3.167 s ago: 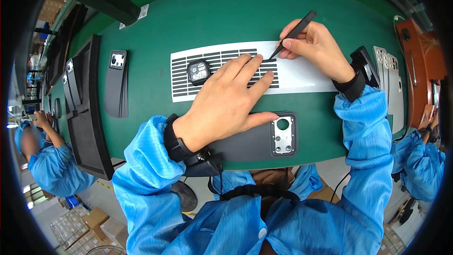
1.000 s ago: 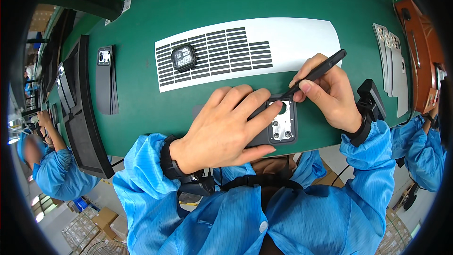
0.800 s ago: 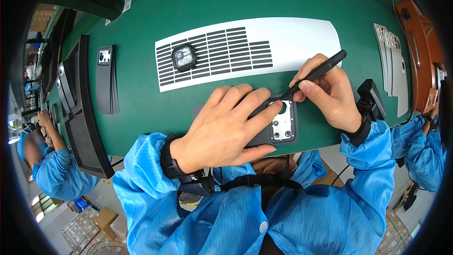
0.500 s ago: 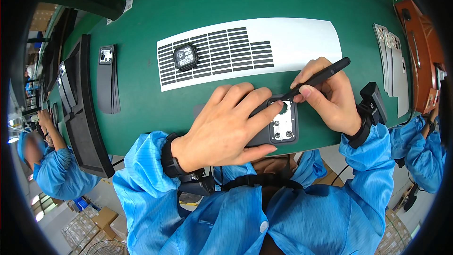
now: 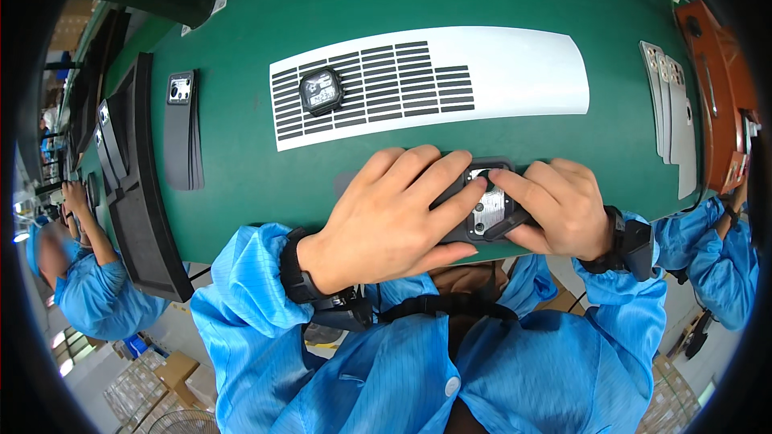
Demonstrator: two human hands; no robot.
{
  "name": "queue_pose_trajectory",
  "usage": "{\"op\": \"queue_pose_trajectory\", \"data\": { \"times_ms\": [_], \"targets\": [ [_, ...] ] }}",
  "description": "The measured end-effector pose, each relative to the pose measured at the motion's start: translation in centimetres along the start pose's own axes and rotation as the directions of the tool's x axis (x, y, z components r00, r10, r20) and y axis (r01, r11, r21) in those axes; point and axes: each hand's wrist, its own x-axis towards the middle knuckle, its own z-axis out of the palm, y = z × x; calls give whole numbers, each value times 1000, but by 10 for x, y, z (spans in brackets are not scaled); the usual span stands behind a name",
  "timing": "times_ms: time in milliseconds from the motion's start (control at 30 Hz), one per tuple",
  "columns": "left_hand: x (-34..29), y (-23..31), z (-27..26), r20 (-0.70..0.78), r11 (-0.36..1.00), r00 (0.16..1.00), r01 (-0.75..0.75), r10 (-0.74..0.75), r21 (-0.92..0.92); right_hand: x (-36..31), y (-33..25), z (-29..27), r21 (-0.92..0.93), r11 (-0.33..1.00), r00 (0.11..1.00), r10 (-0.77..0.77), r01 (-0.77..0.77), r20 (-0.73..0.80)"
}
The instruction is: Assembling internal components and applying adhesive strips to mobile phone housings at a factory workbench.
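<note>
A black watch lies face down at the near edge of the green table, its silver back plate showing. My left hand lies over its left part, fingers reaching the case. From the right, my right hand grips the case, with the index fingertip pressed on the back plate. No tool shows in the right hand. Farther back lies a white sheet with rows of black strips, and a black watch head rests on it.
A black strap with a watch case lies at the left, beside stacked black trays. Grey flat parts and an orange-brown fixture sit at the right. People in blue coats work at the left and right.
My right hand has left the white sheet and come down to the watch. The black pen-like tool it held half a second ago is out of sight, and its index finger now presses the back plate.
</note>
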Motion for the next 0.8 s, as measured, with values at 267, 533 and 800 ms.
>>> {"op": "queue_pose_trajectory", "data": {
  "times_ms": [267, 533, 800],
  "targets": [
    [-2, 1, 1, -11, 1000, 1000, -7, 7, -2, 2, -4, -1, -34, 999, 999, 2, -1, 49],
    [-1, 2, 2, -15, 1000, 1000, -24, 24, -1, 15, -16, -10, 104, 981, 975, 146, -164, 165],
    [-3, 2, 4, -36, 1000, 999, -16, 16, 4, 15, -29, -26, -36, 956, 929, 290, -290, 228]
  ]
}}
